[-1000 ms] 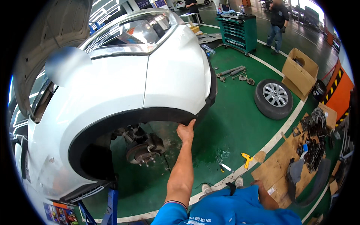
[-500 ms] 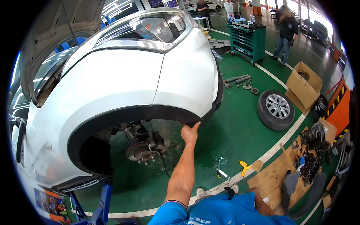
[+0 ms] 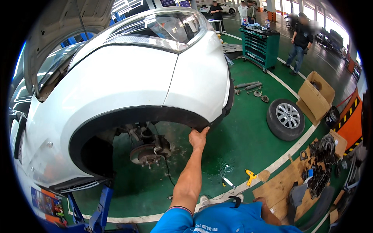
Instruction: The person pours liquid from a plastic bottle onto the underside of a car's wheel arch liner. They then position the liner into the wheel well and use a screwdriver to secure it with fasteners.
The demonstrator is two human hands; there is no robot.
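Your left hand [image 3: 199, 138]: clamped on front end of black arch trim [image 3: 155, 111], which lines the fender [image 3: 124, 77]. Right hand [image 3: 261, 201], lower right: grip cannot be told. Left of trim grip, brake disc [image 3: 142, 153] bare; farther right, wheel [image 3: 287, 115] off, on floor [image 3: 223, 145].

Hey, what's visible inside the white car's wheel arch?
Inside the wheel arch are a brake disc, bare wheel studs and what looks like a brake caliper. Whatever sits higher is hidden behind the white fender.
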